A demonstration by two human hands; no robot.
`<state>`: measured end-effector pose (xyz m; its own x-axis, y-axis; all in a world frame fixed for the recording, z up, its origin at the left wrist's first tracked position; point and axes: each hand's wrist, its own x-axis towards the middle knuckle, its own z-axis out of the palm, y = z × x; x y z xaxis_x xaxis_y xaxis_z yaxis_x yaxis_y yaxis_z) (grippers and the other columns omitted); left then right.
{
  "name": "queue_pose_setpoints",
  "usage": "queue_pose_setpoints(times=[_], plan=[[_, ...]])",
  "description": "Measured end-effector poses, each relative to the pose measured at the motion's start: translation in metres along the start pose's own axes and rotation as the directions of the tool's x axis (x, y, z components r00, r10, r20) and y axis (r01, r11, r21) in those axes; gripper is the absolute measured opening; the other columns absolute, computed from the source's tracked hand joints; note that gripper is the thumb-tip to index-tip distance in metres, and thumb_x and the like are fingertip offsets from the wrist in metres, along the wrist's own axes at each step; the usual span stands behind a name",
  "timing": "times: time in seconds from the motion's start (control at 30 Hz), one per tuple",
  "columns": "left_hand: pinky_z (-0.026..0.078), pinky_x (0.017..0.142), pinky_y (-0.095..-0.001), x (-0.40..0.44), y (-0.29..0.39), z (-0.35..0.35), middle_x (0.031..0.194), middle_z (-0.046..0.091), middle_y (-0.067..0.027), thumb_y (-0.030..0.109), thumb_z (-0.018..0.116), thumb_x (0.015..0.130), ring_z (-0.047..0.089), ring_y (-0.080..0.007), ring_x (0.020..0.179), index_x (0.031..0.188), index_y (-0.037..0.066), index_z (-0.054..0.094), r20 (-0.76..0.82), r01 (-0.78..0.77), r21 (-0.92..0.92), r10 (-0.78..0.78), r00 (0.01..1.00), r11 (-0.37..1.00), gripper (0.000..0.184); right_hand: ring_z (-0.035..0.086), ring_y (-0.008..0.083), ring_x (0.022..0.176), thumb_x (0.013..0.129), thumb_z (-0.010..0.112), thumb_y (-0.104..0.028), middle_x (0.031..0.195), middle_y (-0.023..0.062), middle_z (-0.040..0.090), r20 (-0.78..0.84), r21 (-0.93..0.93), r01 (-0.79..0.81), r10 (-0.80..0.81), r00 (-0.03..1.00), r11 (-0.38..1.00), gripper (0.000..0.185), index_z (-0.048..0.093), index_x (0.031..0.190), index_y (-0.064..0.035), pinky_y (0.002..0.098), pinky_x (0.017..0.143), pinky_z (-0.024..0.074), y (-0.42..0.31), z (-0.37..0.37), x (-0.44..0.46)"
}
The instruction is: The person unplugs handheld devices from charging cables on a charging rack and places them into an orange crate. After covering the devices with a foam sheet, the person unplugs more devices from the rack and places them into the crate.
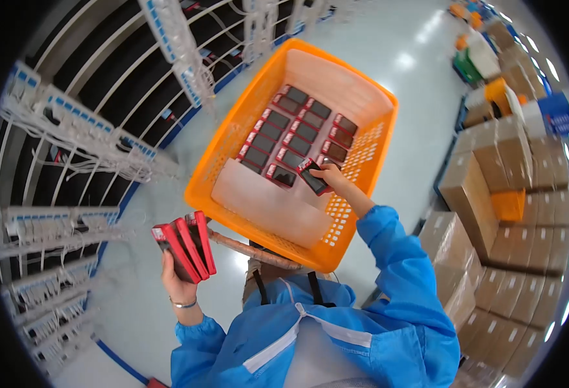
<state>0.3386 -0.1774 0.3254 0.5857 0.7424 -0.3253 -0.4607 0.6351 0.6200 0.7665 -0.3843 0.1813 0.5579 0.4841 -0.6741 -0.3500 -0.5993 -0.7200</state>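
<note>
My left hand (pixel 172 275) grips a fanned stack of red-edged, phone-like devices (pixel 184 249), about three of them, to the left of an orange plastic basket (pixel 229 123). Inside the basket, my right hand (pixel 331 176) pinches one more red-edged device (pixel 313 178) with a dark face, held at a tilt above the others. Several similar devices (pixel 268 129) lie in rows on the basket floor, dark faces up. A whitish translucent sheet (pixel 265 200) covers the near part of the basket, and another lining sheet (pixel 342 81) stands against its far wall.
At left stand racks (pixel 97 123) with white cables and blue-marked connector strips. Stacked cardboard boxes (pixel 511 220) line the right side, with an orange bin (pixel 508 205) among them. A pinkish bar (pixel 252 249) runs below the basket's near edge. Pale glossy floor (pixel 404 103) lies between.
</note>
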Motion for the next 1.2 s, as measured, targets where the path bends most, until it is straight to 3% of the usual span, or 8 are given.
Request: queue_pose_setpoints(times=[0.1, 0.23, 0.4, 0.53, 0.77, 0.93, 1.0, 1.2], plan=[[0.047, 0.1, -0.0405, -0.028, -0.015, 0.0, 0.133, 0.054, -0.0111, 0.031, 0.045, 0.102, 0.055, -0.0224, 0.12, 0.137, 0.004, 0.043, -0.059, -0.098, 0.019, 0.099, 0.993, 0.995, 0.044, 0.035, 0.0446, 0.134, 0.08, 0.076, -0.039, 0.145, 0.02, 0.04, 0.217, -0.235, -0.289, 0.34, 0.915, 0.928, 0.074, 0.046, 0.137, -0.0017, 0.074, 0.099, 0.0304, 0.008, 0.006, 0.038], [0.045, 0.102, -0.0417, -0.041, -0.036, 0.051, 0.133, 0.055, -0.0127, 0.029, 0.045, 0.102, 0.055, -0.024, 0.12, 0.135, 0.002, 0.046, -0.034, -0.192, 0.028, 0.193, 0.981, 0.981, 0.043, 0.047, 0.0393, 0.126, 0.084, 0.072, -0.036, 0.134, 0.0176, 0.052, 0.317, -0.383, -0.325, 0.453, 0.833, 0.865, 0.062, 0.05, 0.133, -0.0049, 0.0718, 0.096, 0.0375, 0.028, 0.025, 0.04], [0.048, 0.097, -0.0385, 0.009, -0.086, 0.137, 0.126, 0.06, -0.0081, 0.025, 0.049, 0.1, 0.06, -0.02, 0.112, 0.132, 0.005, 0.048, -0.196, -0.174, 0.089, 0.189, 0.962, 0.981, 0.038, 0.061, 0.0275, 0.108, 0.09, 0.065, -0.034, 0.119, 0.0083, 0.063, 0.791, -0.255, -0.553, 0.5, 0.353, 0.793, 0.047, 0.056, 0.129, -0.0106, 0.0598, 0.083, 0.052, 0.018, 0.031, -0.006], [0.05, 0.091, -0.033, 0.078, -0.137, 0.18, 0.119, 0.062, -0.0044, 0.023, 0.06, 0.096, 0.062, -0.0151, 0.105, 0.129, 0.007, 0.051, -0.196, -0.063, 0.037, 0.069, 0.978, 0.997, 0.038, 0.064, 0.0255, 0.102, 0.092, 0.063, -0.033, 0.111, 0.0081, 0.065, 0.829, -0.294, -0.593, 0.508, 0.231, 0.749, 0.042, 0.057, 0.127, -0.0104, 0.0548, 0.078, 0.0564, 0.029, 0.041, -0.028], [0.056, 0.078, -0.0346, 0.162, -0.249, 0.128, 0.107, 0.067, -0.0038, 0.024, 0.065, 0.093, 0.066, -0.0164, 0.091, 0.119, 0.007, 0.058, -0.369, -0.006, -0.109, -0.034, 0.929, 0.994, 0.032, 0.067, 0.0236, 0.081, 0.092, 0.064, -0.03, 0.1, 0.0116, 0.066, 0.782, -0.388, -0.496, 0.562, 0.27, 0.777, 0.037, 0.061, 0.119, -0.004, 0.0495, 0.07, 0.06, 0.02, 0.025, -0.023], [0.054, 0.077, -0.0329, 0.156, -0.306, 0.072, 0.106, 0.066, -0.003, 0.025, 0.068, 0.091, 0.065, -0.0164, 0.088, 0.119, 0.006, 0.059, -0.563, -0.026, -0.007, 0.017, 0.826, 1.0, 0.034, 0.068, 0.0218, 0.078, 0.085, 0.068, -0.03, 0.094, 0.0107, 0.07, 0.755, -0.616, 0.201, 0.498, 0.427, 0.762, 0.042, 0.064, 0.113, 0.0021, 0.0346, 0.062, 0.0546, -0.032, -0.022, -0.004], [0.051, 0.081, -0.0294, 0.144, -0.33, 0.042, 0.107, 0.066, -0.0037, 0.03, 0.07, 0.089, 0.063, -0.0158, 0.091, 0.119, 0.005, 0.06, -0.598, 0.011, 0.347, 0.212, 0.773, 0.938, 0.041, 0.067, 0.0211, 0.071, 0.08, 0.074, -0.032, 0.084, 0.0114, 0.068, 0.693, -0.706, 0.372, 0.481, 0.537, 0.602, 0.045, 0.064, 0.107, 0.0035, 0.0337, 0.06, 0.0538, -0.001, -0.036, 0.045], [0.046, 0.088, -0.036, 0.087, -0.399, -0.018, 0.106, 0.067, -0.0097, 0.041, 0.07, 0.086, 0.06, -0.0223, 0.098, 0.119, 0.003, 0.063, -0.732, 0.45, 0.533, 0.124, 0.67, 0.717, 0.051, 0.065, 0.0183, 0.075, 0.083, 0.072, -0.028, 0.089, 0.0097, 0.068, 0.543, -0.725, 0.05, 0.525, 0.656, 0.687, 0.039, 0.066, 0.106, 0.0017, 0.0355, 0.062, 0.0516, 0.007, -0.042, 0.101]])
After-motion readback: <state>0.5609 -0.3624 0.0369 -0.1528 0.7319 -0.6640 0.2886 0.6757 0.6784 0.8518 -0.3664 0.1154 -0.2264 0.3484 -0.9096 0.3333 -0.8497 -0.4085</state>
